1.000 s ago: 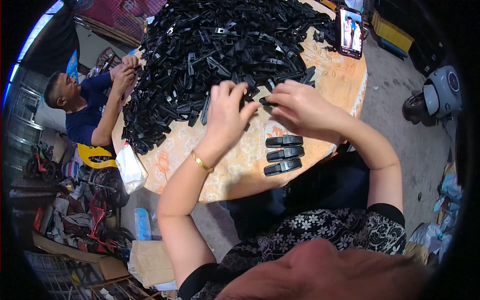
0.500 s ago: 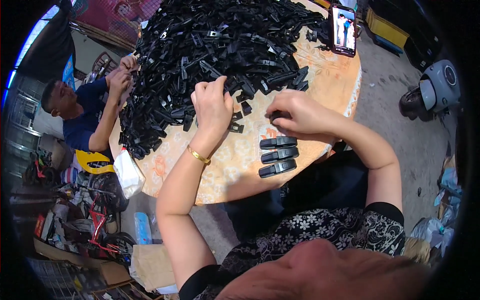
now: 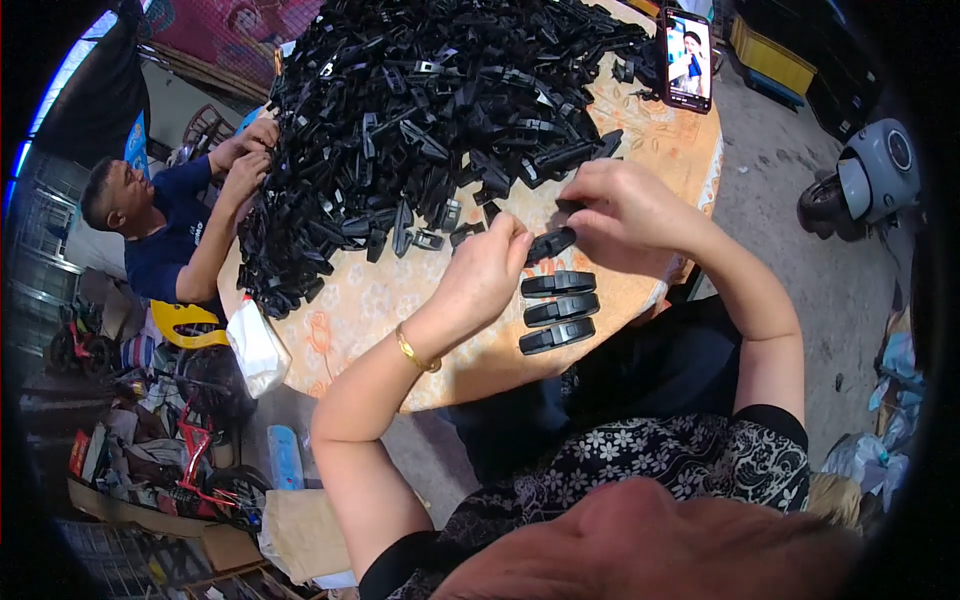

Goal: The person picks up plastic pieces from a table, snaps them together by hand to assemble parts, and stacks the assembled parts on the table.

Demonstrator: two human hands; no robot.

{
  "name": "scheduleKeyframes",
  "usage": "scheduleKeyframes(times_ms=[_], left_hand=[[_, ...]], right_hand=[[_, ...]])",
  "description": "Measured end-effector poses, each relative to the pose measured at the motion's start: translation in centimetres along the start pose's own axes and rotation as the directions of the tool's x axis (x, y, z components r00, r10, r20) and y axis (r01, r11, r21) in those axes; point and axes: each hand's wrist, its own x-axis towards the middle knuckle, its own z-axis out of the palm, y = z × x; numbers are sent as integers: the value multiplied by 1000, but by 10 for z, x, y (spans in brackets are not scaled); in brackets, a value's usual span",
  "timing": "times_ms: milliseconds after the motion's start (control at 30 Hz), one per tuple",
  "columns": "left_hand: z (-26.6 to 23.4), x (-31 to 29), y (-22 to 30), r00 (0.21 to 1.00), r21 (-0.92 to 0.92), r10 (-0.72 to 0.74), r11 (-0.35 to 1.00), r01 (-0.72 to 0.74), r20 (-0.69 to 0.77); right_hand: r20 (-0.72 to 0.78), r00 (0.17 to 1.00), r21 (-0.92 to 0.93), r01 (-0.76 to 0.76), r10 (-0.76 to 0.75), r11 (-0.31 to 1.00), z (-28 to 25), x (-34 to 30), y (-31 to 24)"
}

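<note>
My left hand pinches one end of a black plastic clip, holding it just above a row of three similar clips. Close by on the right, my right hand is closed, its thumb and fingers pressed together on a small black plastic part that is mostly hidden. The three clips lie side by side near the table's front edge. Beyond both hands spreads a big heap of black plastic clips, some with shiny metal bits. A few loose pieces lie at its near edge.
A flowered cloth covers the round table. A phone stands upright at the far right, and a white pouch rests on the left edge. At the heap's left side, another person handles pieces. A scooter stands beyond on the right.
My left hand has moved right from the heap's edge and now grips the clip. My right hand has shifted slightly right and away from me. The other person's hands have moved a little.
</note>
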Motion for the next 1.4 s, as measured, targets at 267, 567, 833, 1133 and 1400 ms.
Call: scheduleKeyframes(times_ms=[267, 567, 833, 1133, 1400], left_hand=[[1, -1, -11, 952, 169, 216, 969, -181, -217], [5, -4, -2, 970, 97, 230, 970, -222, -81], [-7, 9, -10, 999, -161, -53, 986, 53, 6], [-3, -3, -5, 977, 142, 179, 977, -161, -120], [-5, -3, -9, 979, 32, 178, 984, -176, -98]], right_hand=[[42, 999, -67, -21, 24, 998, -3, 0, 1], [133, 991, -188, 41, -16, 981, 2, 0, -6], [201, 980, -79, 6, 11, 997, 0, 0, -10], [63, 997, -111, 61, -55, 992, 19, 0, -14], [119, 989, -122, 102, -87, 987, 11, -1, -11]])
